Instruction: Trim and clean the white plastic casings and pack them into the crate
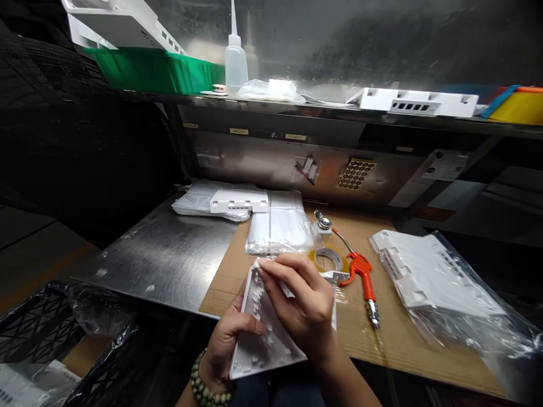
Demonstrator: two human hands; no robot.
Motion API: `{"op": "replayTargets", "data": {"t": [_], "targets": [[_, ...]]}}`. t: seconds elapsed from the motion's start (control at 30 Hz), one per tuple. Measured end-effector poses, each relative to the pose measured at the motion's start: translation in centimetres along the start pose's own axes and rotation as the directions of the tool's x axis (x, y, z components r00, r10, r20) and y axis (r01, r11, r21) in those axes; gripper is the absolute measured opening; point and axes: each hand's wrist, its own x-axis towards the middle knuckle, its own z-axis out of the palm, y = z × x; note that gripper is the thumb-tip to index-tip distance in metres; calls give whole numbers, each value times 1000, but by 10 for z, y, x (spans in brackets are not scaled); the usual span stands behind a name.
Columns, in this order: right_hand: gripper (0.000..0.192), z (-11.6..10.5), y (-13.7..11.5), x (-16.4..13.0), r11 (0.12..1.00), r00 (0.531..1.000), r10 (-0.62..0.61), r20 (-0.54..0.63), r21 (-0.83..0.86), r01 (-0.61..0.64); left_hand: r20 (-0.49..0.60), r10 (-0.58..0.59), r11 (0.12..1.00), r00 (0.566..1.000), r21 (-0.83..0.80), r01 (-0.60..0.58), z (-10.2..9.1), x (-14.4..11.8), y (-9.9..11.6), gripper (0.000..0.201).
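Note:
A white plastic housing (284, 345), tilted with its ribbed inner side up, is held in front of me over the table's near edge. My left hand (233, 333) grips it from the left, thumb over the inner face and a beaded bracelet on the wrist. Across its upper part, my right hand (301, 299) has thumb and fingers pinched at the top left corner. A small white bit shows at those fingertips; I cannot make out what it is. Just beyond the hand lie a roll of tape (328, 259) and a red air blow gun (362, 271).
Clear plastic bags (278, 223) and another white housing (240, 200) lie at the back. Bagged white housings (441, 277) rest on the cardboard (424, 353) to the right. Above, a shelf holds a green bin (153, 70) and a squeeze bottle (236, 65). A black crate (34, 316) stands lower left.

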Motion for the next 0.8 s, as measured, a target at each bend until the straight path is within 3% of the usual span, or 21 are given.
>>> {"op": "replayTargets", "data": {"t": [0.23, 0.37, 0.43, 0.53, 0.6, 0.7, 0.8], "targets": [[21, -2, 13, -7, 995, 995, 97, 10, -29, -97, -3, -8, 999, 1000, -42, 8, 0, 1, 3, 98], [23, 0, 6, -5, 996, 997, 79, -14, -40, -80, 31, -2, 999, 1000, -41, 3, 3, 1, 2, 99], [20, 0, 8, -4, 995, 996, 83, 34, -59, -80, 18, -9, 999, 1000, -37, 9, 1, 1, 2, 98], [13, -14, 29, -4, 985, 987, 149, 67, -98, -142, -56, -2, 998, 998, -58, -1, -8, 1, 8, 92], [13, -33, 58, -9, 957, 972, 231, -42, -169, -235, -87, 6, 996, 996, -87, -14, -18, 0, 16, 86], [31, -61, 116, -28, 800, 883, 430, -189, -374, -470, -63, 27, 991, 998, -125, -35, -33, -2, 29, 76], [46, -74, 168, -53, 542, 734, 679, -25, -658, -523, -22, 37, 986, 999, -163, -40, -46, -5, 40, 67]]}}
